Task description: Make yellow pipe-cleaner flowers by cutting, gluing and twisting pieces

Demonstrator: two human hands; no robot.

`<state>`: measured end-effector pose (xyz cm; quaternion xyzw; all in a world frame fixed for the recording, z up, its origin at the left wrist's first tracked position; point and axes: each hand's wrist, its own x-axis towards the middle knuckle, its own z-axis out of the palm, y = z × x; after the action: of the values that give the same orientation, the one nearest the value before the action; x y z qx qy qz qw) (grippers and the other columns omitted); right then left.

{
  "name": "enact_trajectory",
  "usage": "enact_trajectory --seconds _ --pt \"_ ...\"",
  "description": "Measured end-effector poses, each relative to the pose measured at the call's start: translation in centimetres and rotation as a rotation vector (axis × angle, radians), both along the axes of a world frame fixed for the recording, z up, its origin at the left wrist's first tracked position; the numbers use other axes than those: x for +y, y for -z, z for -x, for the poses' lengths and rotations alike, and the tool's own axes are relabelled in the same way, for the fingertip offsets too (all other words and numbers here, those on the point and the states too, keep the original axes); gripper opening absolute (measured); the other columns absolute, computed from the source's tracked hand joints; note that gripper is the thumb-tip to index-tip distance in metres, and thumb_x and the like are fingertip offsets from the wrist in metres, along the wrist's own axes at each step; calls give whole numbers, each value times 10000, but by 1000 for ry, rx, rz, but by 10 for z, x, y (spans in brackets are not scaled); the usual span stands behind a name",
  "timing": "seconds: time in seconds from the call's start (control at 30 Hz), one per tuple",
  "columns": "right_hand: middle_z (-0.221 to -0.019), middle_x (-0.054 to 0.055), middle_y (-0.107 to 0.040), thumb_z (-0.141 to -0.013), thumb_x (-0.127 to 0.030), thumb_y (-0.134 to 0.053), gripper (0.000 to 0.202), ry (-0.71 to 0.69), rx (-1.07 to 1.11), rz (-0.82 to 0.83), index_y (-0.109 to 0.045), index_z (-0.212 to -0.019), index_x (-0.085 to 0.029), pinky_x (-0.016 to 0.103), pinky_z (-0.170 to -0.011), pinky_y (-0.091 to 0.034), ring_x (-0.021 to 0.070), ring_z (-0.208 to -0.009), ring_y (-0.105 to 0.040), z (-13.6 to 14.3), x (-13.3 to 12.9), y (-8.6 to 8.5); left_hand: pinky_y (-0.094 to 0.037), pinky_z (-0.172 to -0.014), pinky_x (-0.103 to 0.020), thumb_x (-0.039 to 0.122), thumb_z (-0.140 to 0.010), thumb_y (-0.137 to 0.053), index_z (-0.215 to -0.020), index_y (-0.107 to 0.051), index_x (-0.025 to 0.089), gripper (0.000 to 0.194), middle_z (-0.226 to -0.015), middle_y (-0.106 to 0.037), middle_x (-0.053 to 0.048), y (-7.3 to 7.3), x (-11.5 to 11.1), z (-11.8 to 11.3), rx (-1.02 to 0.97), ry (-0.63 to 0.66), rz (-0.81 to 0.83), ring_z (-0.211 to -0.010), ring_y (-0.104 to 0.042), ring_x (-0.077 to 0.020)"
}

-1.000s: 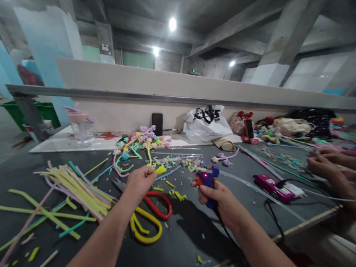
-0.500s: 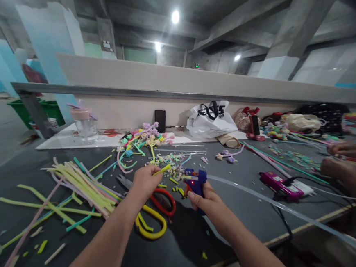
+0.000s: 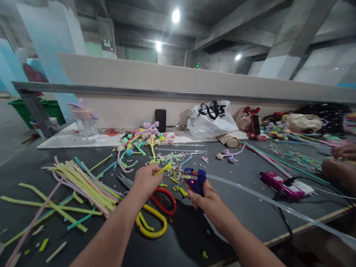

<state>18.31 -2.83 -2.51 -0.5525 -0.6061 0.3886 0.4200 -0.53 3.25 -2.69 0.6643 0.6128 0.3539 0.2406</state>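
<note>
Between the closed fingertips of my left hand [image 3: 148, 179] is a short yellow pipe cleaner [image 3: 166, 167], its free end pointing right. My right hand [image 3: 208, 200] is wrapped round the handle of a blue hot glue gun [image 3: 195, 179], which has a small red light lit. A long clear glue stick [image 3: 247, 188] runs out of the gun's back toward the lower right. The gun's nozzle faces left, close to the yellow piece; whether they touch I cannot tell. Scissors [image 3: 164, 201] with red and yellow handles lie partly under my left forearm. Cut yellow bits [image 3: 182, 190] lie between my hands.
A bundle of pipe cleaners [image 3: 83, 184] lies on the left. Fuzzy flowers [image 3: 148, 131] are heaped at the back, near a phone [image 3: 161, 120] and a white bag [image 3: 212, 120]. A purple power strip [image 3: 282, 186] with cables is at right, near another person's hands [image 3: 343, 165].
My hands and what they hold stay almost in place. The whole view has shifted very slightly. At the far right, the other person's hands have moved a little.
</note>
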Motion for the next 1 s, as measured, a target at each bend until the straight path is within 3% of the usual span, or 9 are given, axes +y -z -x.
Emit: enact_trajectory --seconds 0.27,0.43,0.53,0.67,0.87,1.0 --pt "-620 -40 -474 -709 -293 -554 296 40 27 -20 -509 -979 -179 235 -511 -356 114 -528 -405 4 -2 -6 -317 -509 -215 295 -661 -505 -695 -660 171 202 -539 -556 19 0 0 0 -1 6 0 -545 -478 -127" --pt "-589 -51 -461 -719 -311 -571 253 36 89 -5 -509 -931 -188 237 -525 -346 116 -531 -403 2 0 0 -325 -513 -212 295 -653 -512 -702 -664 170 203 -537 -568 21 -1 0 0 5 3 2 -554 -490 -132" --pt "-575 -48 -477 -737 -346 -580 241 10 204 -3 -514 -887 -169 237 -536 -336 109 -520 -409 0 2 4 -320 -513 -216 289 -649 -505 -705 -668 168 211 -522 -562 22 -2 0 0 12 -3 5 -547 -488 -133" --pt "-757 10 -589 -752 -360 -588 259 -25 448 -14 -519 -896 -156 233 -524 -340 83 -495 -422 -7 2 2 -319 -516 -218 277 -637 -500 -715 -673 170 218 -534 -575 22 -1 0 2 20 -8 9 -535 -485 -130" --pt "-680 47 -627 -785 -409 -542 282 23 546 250 -575 -879 -145 227 -469 -375 132 -526 -534 -43 9 3 -308 -501 -213 281 -648 -496 -677 -656 167 199 -524 -573 16 0 3 4 25 -19 16 -512 -479 -123" --pt "-668 78 -639 -801 -484 -474 391 53 439 428 -613 -706 -131 217 -448 -379 112 -484 -520 -75 19 9 -301 -497 -213 274 -652 -490 -633 -641 174 182 -486 -551 21 2 4 5 24 -14 15 -504 -477 -122"
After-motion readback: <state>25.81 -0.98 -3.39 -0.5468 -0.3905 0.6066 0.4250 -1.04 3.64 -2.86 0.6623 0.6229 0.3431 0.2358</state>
